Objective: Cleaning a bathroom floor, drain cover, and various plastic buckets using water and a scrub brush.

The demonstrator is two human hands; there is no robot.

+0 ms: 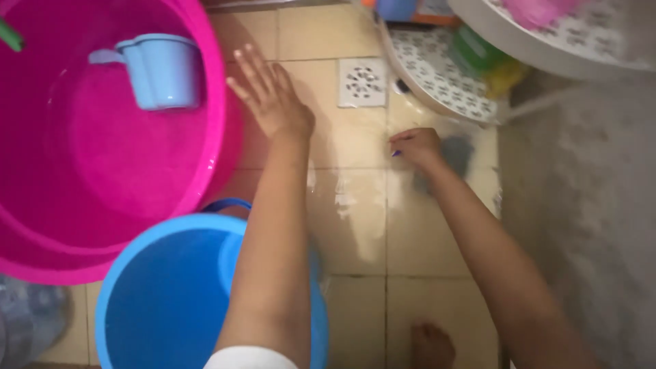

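My left hand (270, 92) is spread open, fingers apart, over the beige tiled floor (355, 225) beside the rim of a large pink tub (102, 143). My right hand (418, 147) is closed around a small object with a blue tip, pressed against the wet tile below the white patterned rack. White streaks of foam or water lie on the tiles between my two arms. A light blue dipper (160, 68) floats in the pink tub.
A blue bucket (171, 294) stands under my left forearm. A square white floor drain (362, 82) sits between my hands. A white patterned rack (444, 68) with bottles is at the upper right. A grey wall (588, 205) runs along the right. A foot (432, 345) shows below.
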